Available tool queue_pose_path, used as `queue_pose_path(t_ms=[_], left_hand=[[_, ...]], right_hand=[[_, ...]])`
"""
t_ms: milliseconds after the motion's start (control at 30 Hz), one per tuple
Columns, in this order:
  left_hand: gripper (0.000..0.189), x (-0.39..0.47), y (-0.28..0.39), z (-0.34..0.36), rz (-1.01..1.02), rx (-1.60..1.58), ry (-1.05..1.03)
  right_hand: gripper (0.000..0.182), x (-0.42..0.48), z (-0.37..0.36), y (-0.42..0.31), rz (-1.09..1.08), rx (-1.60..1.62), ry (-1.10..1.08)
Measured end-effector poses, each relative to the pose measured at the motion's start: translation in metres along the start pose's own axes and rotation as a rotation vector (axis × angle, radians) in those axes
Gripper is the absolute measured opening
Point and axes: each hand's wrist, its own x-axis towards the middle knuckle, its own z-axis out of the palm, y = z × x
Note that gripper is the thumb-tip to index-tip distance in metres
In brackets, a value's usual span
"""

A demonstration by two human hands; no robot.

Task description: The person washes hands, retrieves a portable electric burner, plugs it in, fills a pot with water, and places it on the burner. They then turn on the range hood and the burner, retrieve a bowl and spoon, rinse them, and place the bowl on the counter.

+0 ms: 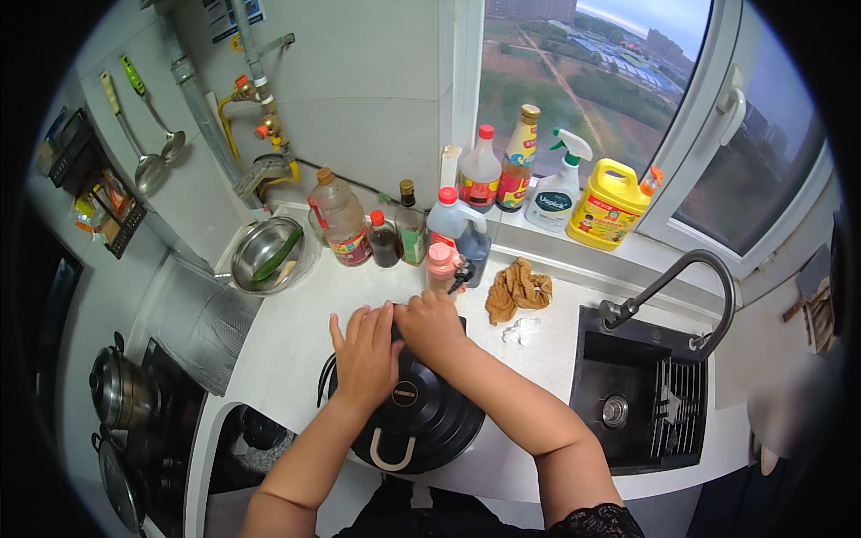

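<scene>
A round black lidded kitchen appliance [440, 410] with a beige loop handle [392, 464] at its near side stands on the white counter before me. My left hand [366, 353] rests over its far left part, fingers spread and pointing away. Beside it, my right hand [430, 329] is bent over the appliance's far edge, its knuckles up. The right fingertips are hidden, so I cannot tell what they grip. Just beyond the right hand stands a pink-capped bottle [441, 262]. A black cable [324, 383] loops out at the appliance's left.
A steel bowl [242, 250] holding a cucumber [277, 257] stands at the far left. Several sauce bottles, including a large plastic bottle [346, 222], line the wall. A brown cloth [514, 292] and crumpled white tissue [521, 331] lie left of the black sink [609, 444]. Pots [118, 390] stand at left.
</scene>
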Motion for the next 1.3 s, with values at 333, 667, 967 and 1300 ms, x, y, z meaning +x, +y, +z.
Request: queue_pose_path(t_ms=[333, 667, 967, 1300], left_hand=[[0.02, -0.032, -0.086, -0.013, -0.617, -0.659, 0.309], [0.021, -0.036, -0.064, 0.0, -0.545, -0.852, 0.209], [0.013, 0.004, -0.006, 0.017, -0.231, -0.759, 0.023], [0.01, 0.023, 0.035, 0.04, -0.045, -0.668, -0.096]], right_hand=[[0.065, -0.007, 0.043, 0.061, 0.458, 0.41, 0.623], [0.073, 0.025, 0.137, 0.078, 0.869, 0.541, 0.398], [0.071, -0.049, 0.0, 0.153, 0.934, 0.842, 0.948], [0.066, -0.094, -0.057, 0.415, 1.276, 0.156, 1.358]])
